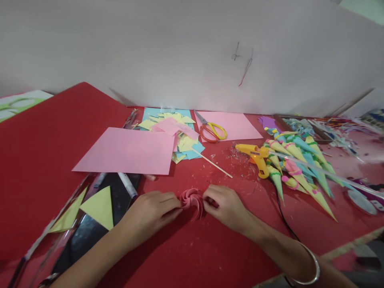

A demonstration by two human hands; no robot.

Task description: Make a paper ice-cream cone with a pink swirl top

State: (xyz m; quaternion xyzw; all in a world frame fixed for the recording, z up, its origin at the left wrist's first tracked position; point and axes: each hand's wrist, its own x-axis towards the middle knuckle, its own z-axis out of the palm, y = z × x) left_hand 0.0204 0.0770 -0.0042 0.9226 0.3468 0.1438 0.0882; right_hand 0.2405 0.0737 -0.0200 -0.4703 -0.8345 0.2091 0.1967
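A small pink paper rosette (192,201) of curled strips sits on the red table (45,136), near its front middle. My left hand (151,212) pinches its left side with the fingertips. On the rosette's right edge, my right hand (225,205) grips with fingers curled. A silver bangle (312,267) circles my right wrist. Both hands rest low on the tabletop, close together.
A pink sheet (126,151) lies behind my hands, with cut yellow, blue and pink pieces (180,132) beyond it. Orange-handled scissors (211,130) rest on another pink sheet. A yellow glue gun (255,157), paper cones (300,168), a thin wooden stick (211,162) and yellow triangles (97,207) surround them.
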